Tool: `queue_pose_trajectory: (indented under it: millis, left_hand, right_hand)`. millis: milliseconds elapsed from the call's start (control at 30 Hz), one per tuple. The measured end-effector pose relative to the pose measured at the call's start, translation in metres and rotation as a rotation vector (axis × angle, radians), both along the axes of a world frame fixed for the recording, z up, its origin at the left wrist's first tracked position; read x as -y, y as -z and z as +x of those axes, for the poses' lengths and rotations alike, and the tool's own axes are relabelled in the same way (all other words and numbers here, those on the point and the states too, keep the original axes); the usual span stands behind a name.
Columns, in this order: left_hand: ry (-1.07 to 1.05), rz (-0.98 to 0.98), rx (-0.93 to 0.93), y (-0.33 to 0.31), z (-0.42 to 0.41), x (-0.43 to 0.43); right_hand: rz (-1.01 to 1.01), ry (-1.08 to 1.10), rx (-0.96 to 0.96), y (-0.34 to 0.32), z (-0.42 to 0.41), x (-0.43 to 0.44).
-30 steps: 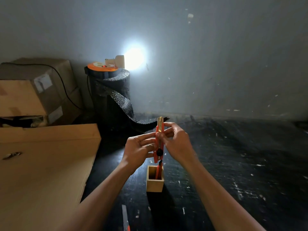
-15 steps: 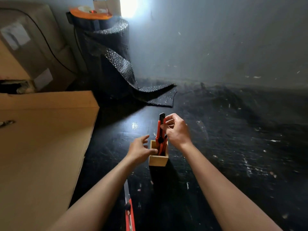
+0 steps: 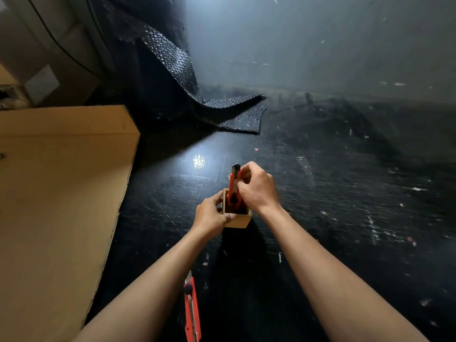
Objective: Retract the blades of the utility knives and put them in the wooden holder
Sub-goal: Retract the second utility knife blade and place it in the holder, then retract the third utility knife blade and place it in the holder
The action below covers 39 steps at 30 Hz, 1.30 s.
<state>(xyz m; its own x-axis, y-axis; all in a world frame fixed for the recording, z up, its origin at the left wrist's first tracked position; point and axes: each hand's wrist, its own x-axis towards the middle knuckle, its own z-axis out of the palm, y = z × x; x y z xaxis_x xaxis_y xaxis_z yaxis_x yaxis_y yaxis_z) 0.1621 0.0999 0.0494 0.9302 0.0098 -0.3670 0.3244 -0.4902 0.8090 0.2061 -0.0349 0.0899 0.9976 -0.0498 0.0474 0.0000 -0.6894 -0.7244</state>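
While the left hand [image 3: 212,215] grips the wooden holder [image 3: 237,219], the right hand [image 3: 256,187] pinches a red utility knife [image 3: 234,187] standing inside.

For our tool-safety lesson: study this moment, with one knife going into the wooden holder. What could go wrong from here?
1. The wooden holder is small and light-looking; pushing the red utility knife in could tip it, though the left hand steadies it.
2. A second knife lies on the dark table near the left forearm with its blade seemingly still out: a cut risk.
3. The right hand grips near the knife's top; slipping could pinch its fingers.
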Motion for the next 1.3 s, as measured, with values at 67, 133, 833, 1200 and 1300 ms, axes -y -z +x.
queue_pose_trajectory:
  millis: [67,133,833,1200,1300]
  left_hand:
    - [-0.007,-0.002,0.016,0.001,0.001,0.0]
    - [-0.017,-0.01,0.027,0.001,0.001,0.0]
    - [-0.075,0.079,0.063,0.002,-0.031,-0.02]
    - [0.014,0.326,0.073,0.012,-0.128,-0.07]
    - [0.006,0.334,0.001,0.022,-0.154,-0.079]
  right_hand:
    - [-0.015,0.003,-0.003,0.0,0.001,-0.002]
    - [-0.023,0.003,-0.004,0.0,0.003,-0.002]
    - [-0.032,-0.061,0.071,-0.031,-0.035,0.005]
    - [-0.12,-0.227,-0.281,0.009,-0.125,-0.03]
    - [-0.14,-0.23,-0.385,0.033,-0.154,-0.041]
